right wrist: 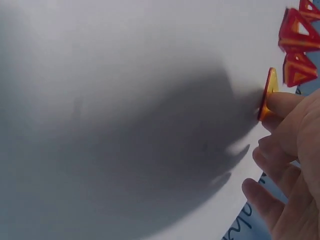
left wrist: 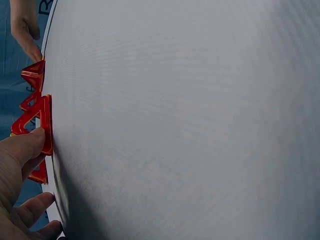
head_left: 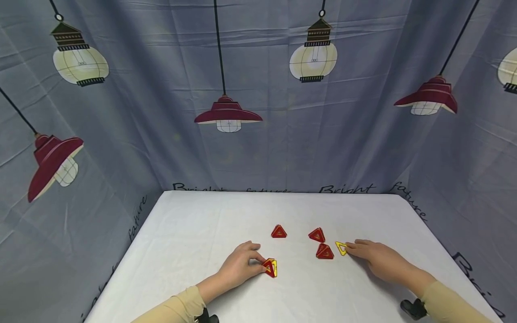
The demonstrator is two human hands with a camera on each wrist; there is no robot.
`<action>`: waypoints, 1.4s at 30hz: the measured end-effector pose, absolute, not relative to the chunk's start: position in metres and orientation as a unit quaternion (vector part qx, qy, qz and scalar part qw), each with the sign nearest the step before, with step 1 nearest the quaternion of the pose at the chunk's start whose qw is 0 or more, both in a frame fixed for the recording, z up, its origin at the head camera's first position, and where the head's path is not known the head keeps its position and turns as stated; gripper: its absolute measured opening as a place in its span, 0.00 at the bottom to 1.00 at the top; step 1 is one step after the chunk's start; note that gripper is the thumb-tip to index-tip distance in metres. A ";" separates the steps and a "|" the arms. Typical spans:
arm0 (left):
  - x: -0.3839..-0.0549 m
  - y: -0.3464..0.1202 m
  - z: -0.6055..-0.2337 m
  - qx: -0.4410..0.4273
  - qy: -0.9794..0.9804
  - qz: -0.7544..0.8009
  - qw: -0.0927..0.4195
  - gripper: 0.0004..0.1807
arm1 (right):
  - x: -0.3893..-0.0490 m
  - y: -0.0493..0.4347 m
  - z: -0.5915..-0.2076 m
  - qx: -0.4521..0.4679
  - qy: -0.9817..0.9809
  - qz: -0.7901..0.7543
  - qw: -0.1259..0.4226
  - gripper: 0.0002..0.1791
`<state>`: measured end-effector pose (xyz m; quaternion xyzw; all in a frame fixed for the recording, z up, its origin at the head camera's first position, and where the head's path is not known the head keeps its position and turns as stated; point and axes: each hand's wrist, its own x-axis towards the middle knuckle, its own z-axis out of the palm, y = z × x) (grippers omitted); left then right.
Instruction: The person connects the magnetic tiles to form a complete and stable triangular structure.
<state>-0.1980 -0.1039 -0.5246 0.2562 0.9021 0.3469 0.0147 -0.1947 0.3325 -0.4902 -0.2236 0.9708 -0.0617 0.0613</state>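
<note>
In the head view my left hand (head_left: 239,265) pinches a small red triangular frame piece (head_left: 268,266) with a yellow side, just left of the table's middle. The thumb lies against its red face (left wrist: 46,120) in the left wrist view. At the right, my right hand (head_left: 379,259) holds a flat yellow triangle tile (head_left: 341,248) by its edge with the fingertips. Seen from the right wrist, this tile (right wrist: 269,95) stands edge-on to the camera, and part of it is hidden behind a finger.
Between the hands are two red pyramids, one (head_left: 317,234) behind the other (head_left: 325,251), very close together. Another red pyramid (head_left: 278,231) stands apart, farther left. The white table (head_left: 210,220) is bordered by a grey-blue curtain (head_left: 258,157) printed with lamps.
</note>
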 end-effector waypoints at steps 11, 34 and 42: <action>-0.199 -0.102 -0.526 0.245 0.907 0.343 0.027 0.07 | -0.155 0.332 -0.491 -0.259 0.963 -0.045 0.052 0.27; -0.199 -0.103 -0.526 0.241 0.906 0.346 0.031 0.06 | -0.134 0.255 -0.492 -0.412 0.907 -0.052 0.064 0.28; -0.198 -0.103 -0.525 0.246 0.906 0.343 0.025 0.07 | -0.150 0.223 -0.491 -0.411 0.906 -0.061 0.081 0.26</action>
